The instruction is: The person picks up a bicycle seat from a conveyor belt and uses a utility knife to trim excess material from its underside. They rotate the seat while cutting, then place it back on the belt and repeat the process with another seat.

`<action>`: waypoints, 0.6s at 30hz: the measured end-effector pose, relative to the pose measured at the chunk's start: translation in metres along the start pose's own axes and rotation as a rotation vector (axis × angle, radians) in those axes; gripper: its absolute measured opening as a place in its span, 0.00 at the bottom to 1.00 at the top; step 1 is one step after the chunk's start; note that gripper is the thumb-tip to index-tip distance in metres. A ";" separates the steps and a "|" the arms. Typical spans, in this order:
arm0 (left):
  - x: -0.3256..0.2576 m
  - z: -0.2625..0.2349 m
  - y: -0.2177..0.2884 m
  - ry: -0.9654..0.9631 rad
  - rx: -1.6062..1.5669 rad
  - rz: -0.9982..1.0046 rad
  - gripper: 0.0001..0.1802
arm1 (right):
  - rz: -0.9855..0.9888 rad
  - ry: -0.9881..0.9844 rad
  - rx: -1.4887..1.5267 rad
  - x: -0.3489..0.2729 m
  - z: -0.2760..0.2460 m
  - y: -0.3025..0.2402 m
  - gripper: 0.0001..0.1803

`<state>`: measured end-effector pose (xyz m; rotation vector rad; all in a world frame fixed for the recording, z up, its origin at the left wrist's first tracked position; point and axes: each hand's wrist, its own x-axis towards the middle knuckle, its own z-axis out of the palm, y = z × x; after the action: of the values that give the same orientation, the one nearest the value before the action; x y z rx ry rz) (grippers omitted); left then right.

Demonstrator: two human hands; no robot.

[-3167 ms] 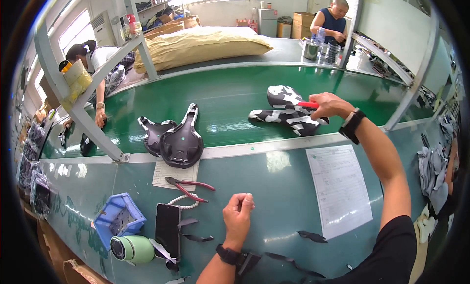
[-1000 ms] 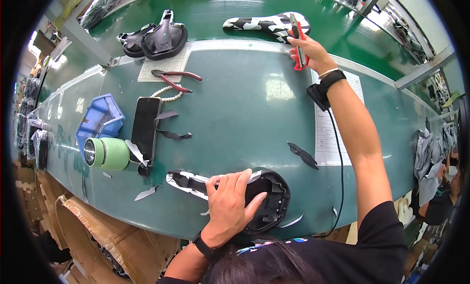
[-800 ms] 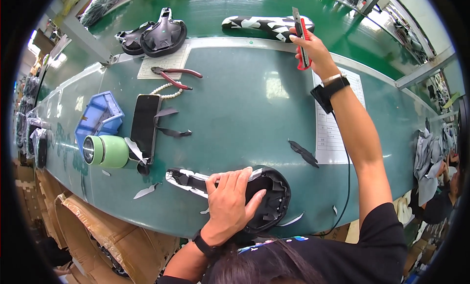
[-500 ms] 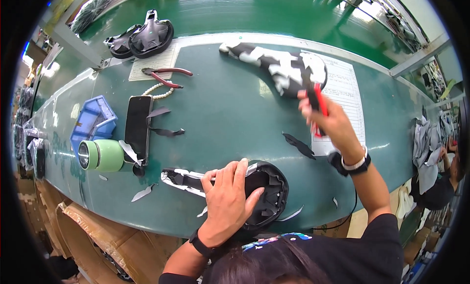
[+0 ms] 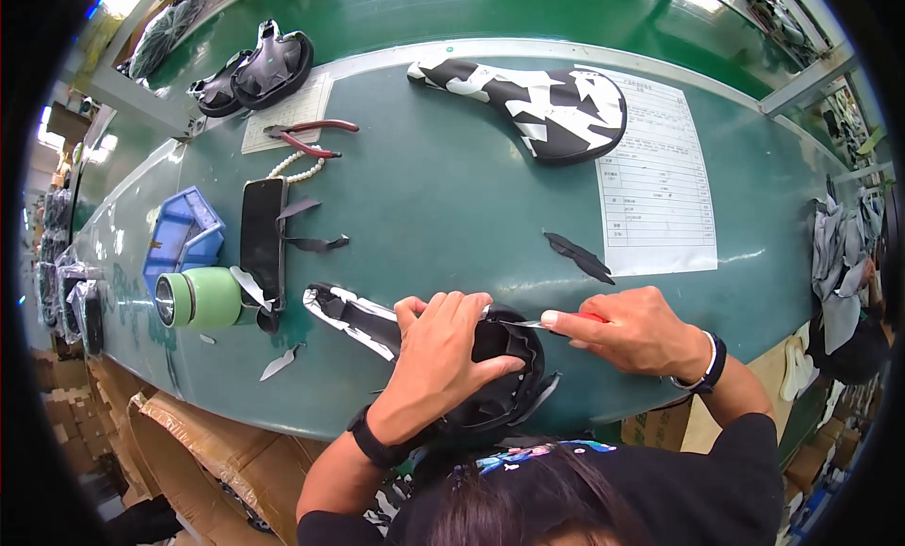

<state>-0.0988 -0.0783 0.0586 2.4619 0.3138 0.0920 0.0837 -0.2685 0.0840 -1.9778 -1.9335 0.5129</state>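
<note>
A long bike saddle (image 5: 356,322) lies upside down at the table's near edge, its black hollow underside up and white-and-black cover folded over the rim. My left hand (image 5: 441,353) grips it across the middle, thumb reaching into the hollow of the wide end. In my right hand (image 5: 636,334) is a red-handled knife (image 5: 590,317). Its thin metal blade meets the far rim of the saddle's wide end; the exact point of contact is too small to make out. A loose dark strip (image 5: 549,395) sticks out by the rim. Farther back rests a finished-looking black-and-white saddle (image 5: 537,108), cover side up.
Pincers (image 5: 316,128), a bead string (image 5: 306,174), a phone (image 5: 262,235), a blue bin (image 5: 184,240) and a green jar (image 5: 212,297) stand left. Dark saddles (image 5: 273,70) sit back left. A printed sheet (image 5: 665,197) lies right. Scraps (image 5: 577,257) are scattered about.
My right hand has come down and toward me with the knife, from beside the far saddle to the rim of the near one. My left hand keeps its grip.
</note>
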 end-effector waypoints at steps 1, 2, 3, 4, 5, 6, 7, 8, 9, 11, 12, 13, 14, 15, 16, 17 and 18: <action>0.001 -0.001 0.000 -0.001 0.002 -0.003 0.37 | -0.025 0.028 -0.027 0.003 0.001 0.001 0.36; 0.001 -0.001 0.001 -0.005 0.002 -0.011 0.37 | -0.050 0.056 -0.054 0.005 0.002 0.002 0.35; 0.001 -0.001 0.001 -0.011 0.002 -0.018 0.37 | -0.051 0.056 -0.052 0.009 0.001 0.003 0.35; 0.001 -0.001 0.000 -0.011 0.002 -0.019 0.37 | -0.081 0.020 -0.099 0.012 0.000 0.005 0.34; 0.001 0.001 -0.001 0.001 -0.002 -0.008 0.37 | -0.110 -0.016 -0.148 0.014 -0.002 0.006 0.32; 0.000 0.001 -0.001 0.015 -0.006 0.004 0.36 | -0.111 -0.017 -0.149 0.016 -0.004 0.007 0.32; 0.000 0.001 -0.002 0.017 -0.007 0.004 0.36 | -0.118 -0.048 -0.171 0.016 -0.006 0.007 0.32; -0.002 0.000 -0.002 0.020 -0.007 0.004 0.36 | -0.124 -0.079 -0.194 0.017 -0.007 0.007 0.32; -0.004 0.000 -0.002 0.022 -0.009 0.002 0.36 | -0.124 -0.083 -0.195 0.015 -0.005 0.007 0.32; -0.006 0.001 -0.003 0.046 -0.029 0.004 0.36 | -0.071 -0.138 -0.132 0.008 0.001 0.005 0.34; -0.007 0.002 -0.003 0.067 -0.048 0.011 0.36 | -0.065 -0.143 -0.135 0.001 0.004 0.002 0.34; -0.006 0.002 -0.004 0.072 -0.051 0.009 0.36 | -0.003 -0.138 -0.088 -0.005 0.010 -0.002 0.35; -0.006 0.004 -0.005 0.075 -0.049 0.017 0.35 | 0.060 -0.133 -0.041 -0.011 0.016 -0.006 0.35; -0.006 0.004 -0.004 0.078 -0.049 0.029 0.35 | 0.062 -0.135 -0.046 -0.018 0.023 -0.014 0.35; -0.007 0.004 -0.004 0.080 -0.051 0.028 0.35 | 0.133 -0.085 0.021 -0.022 0.031 -0.024 0.36; -0.008 0.004 -0.004 0.079 -0.051 0.020 0.35 | 0.205 -0.033 0.087 -0.027 0.040 -0.032 0.36; -0.007 0.004 -0.004 0.078 -0.053 0.019 0.36 | 0.230 -0.006 0.094 -0.033 0.047 -0.039 0.36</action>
<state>-0.1059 -0.0794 0.0531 2.4132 0.3175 0.2019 0.0263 -0.3015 0.0618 -2.1507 -1.6617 0.6552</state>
